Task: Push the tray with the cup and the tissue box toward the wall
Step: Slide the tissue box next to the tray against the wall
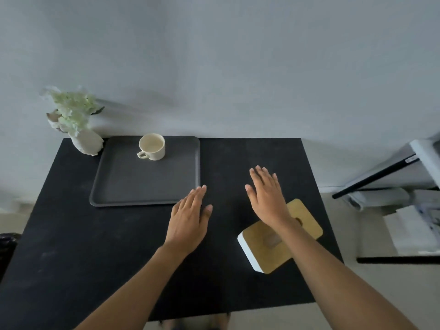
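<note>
Two bare hands, both flat with fingers spread and holding nothing: left hand (190, 217) hovers just off the near right corner of the dark grey rectangular plastic tray (133, 184), fingertips close beside its rim, contact not certain; right hand (266, 196) is raised mid-bench, ahead of the white tissue box with tan wooden lid (257, 244), which its forearm crosses. Tray lies at the far left of the matte black bench (250, 158), its far edge already at or very near the pale grey wall (214, 67), long axis running left to right along the far edge. Cream ceramic cup (152, 146) stands upright on the tray's far part, handle toward the near left. Tissue box sits off the tray, near the right edge, turned diagonally. Judgement: the tray looks home; the box remains, lying behind the right hand, the nearer one. White vase of pale green flowers (83, 136) occupies the far left corner, touching or just beside the tray. White furniture (404, 177) stands beyond the right edge.
</note>
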